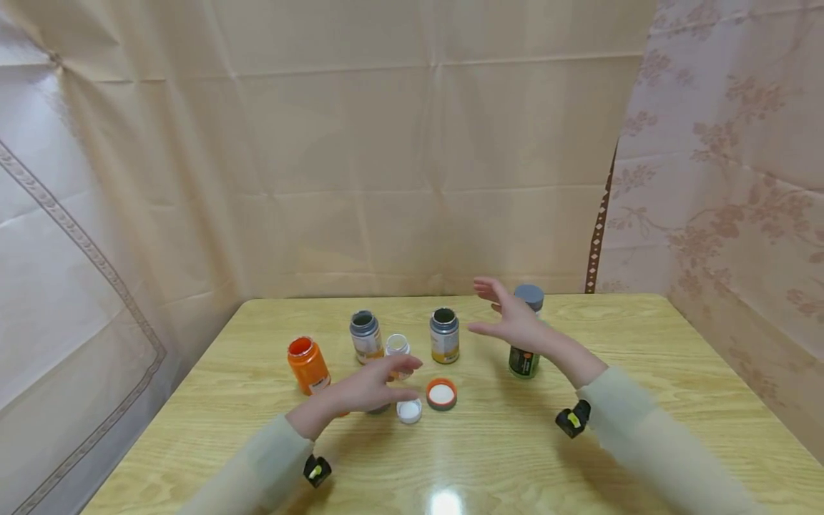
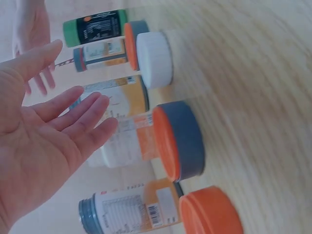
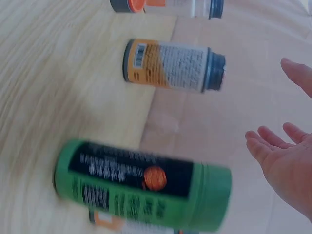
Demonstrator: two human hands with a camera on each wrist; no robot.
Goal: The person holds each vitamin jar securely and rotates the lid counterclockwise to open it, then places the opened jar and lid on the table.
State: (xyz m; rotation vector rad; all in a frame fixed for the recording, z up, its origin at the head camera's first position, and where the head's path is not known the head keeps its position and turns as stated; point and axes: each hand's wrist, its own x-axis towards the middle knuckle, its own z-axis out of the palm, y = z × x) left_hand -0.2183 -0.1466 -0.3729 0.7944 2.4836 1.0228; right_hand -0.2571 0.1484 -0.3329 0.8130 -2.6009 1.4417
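Observation:
My left hand (image 1: 363,392) hovers with fingers spread above several loose lids, holding nothing. Near it are a white lid (image 1: 408,411), a grey lid with an orange rim (image 1: 441,395) and, plain in the left wrist view, an orange lid (image 2: 212,214) and another grey-orange lid (image 2: 187,141). Behind the fingers stands a small white bottle (image 1: 397,345), its mouth uncovered. My right hand (image 1: 515,323), fingers apart and empty, is raised in front of a green bottle (image 3: 131,183) with a black label. Its forearm partly hides that bottle in the head view.
An uncapped orange bottle (image 1: 309,366) stands at left. Two uncapped grey bottles with white and yellow labels, one left (image 1: 365,335) and one central (image 1: 445,337), stand farther back. A grey cap (image 1: 529,295) shows behind my right hand. Curtains (image 1: 425,143) hang beyond the table.

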